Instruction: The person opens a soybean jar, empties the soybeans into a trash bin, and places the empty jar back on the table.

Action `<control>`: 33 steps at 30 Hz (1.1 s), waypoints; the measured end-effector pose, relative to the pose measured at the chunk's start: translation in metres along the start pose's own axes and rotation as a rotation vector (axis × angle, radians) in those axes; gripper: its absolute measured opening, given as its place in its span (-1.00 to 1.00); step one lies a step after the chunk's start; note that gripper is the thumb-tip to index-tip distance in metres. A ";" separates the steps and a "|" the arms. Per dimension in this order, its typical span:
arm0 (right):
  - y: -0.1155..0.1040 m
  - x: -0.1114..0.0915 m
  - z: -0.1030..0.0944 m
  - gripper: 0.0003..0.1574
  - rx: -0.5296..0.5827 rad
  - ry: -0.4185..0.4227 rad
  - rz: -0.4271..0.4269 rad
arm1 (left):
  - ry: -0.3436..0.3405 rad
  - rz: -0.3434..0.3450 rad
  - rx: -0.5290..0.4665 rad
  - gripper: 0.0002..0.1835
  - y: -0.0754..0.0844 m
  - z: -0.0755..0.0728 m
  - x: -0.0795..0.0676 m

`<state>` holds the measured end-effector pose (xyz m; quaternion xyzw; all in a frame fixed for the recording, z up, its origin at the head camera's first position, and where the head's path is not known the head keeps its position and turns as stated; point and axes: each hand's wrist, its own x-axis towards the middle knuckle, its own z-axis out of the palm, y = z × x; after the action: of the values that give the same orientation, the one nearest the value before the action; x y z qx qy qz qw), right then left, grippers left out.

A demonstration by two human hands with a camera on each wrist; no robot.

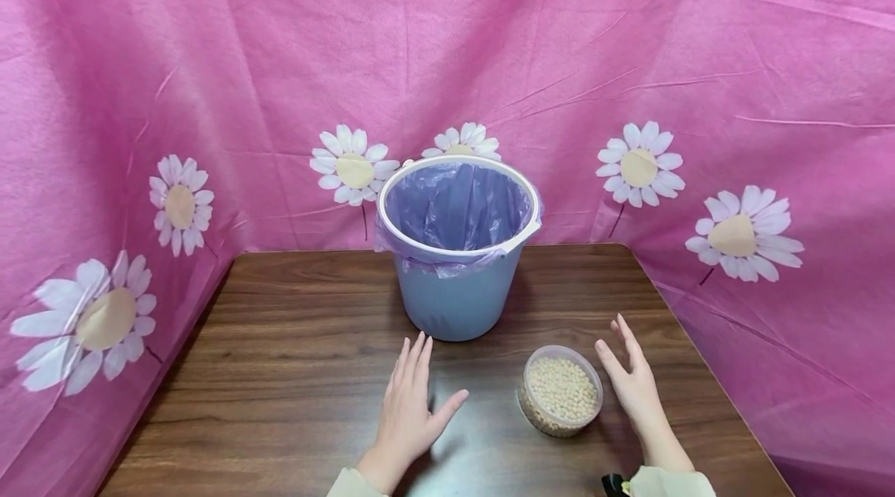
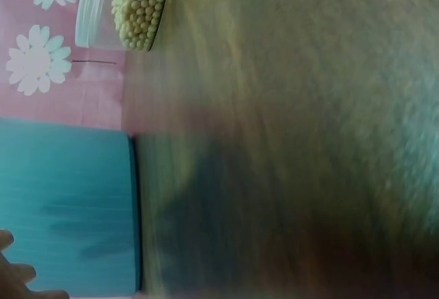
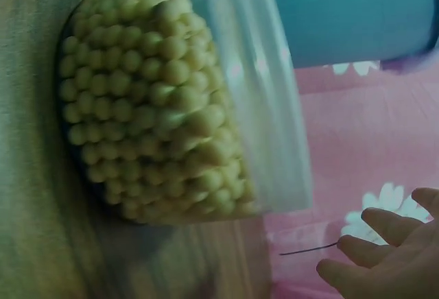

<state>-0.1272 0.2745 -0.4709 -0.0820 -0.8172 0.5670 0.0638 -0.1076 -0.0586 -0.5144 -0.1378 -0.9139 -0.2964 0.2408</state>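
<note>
A round clear plastic tub (image 1: 523,402) full of pale dried soybeans (image 1: 562,388) stands on the table, right of centre. Just right of it, my right hand (image 1: 635,388) has its fingers extended and holds nothing; a small gap parts it from the tub. My left hand (image 1: 407,410) is left of the tub, fingers straight and thumb spread, with nothing in it. Its fingertips lie near the base of a blue bucket (image 1: 454,299) lined with a thin purple bag (image 1: 457,206). In the right wrist view the soybeans (image 3: 137,107) fill most of the tub.
The brown wood-grain table (image 1: 280,373) has its far edge just behind the bucket. Pink cloth (image 1: 280,54) printed with white daisies surrounds it at the back and both sides. A white rim ring (image 1: 529,229) tops the bucket.
</note>
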 end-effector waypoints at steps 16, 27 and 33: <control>0.042 -0.008 0.002 -0.10 0.079 -0.094 0.063 | -0.141 -0.216 -0.253 -0.04 0.017 0.024 -0.013; 0.063 -0.014 0.010 -0.15 0.137 -0.124 -0.025 | -0.221 -0.273 -0.361 -0.07 0.020 0.039 -0.014; 0.071 -0.016 0.012 -0.17 0.180 -0.157 -0.077 | -0.278 -0.307 -0.408 -0.09 0.026 0.049 -0.016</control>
<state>-0.1095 0.2841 -0.5415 0.0002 -0.7680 0.6399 0.0287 -0.1017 -0.0095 -0.5450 -0.0825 -0.8697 -0.4854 0.0329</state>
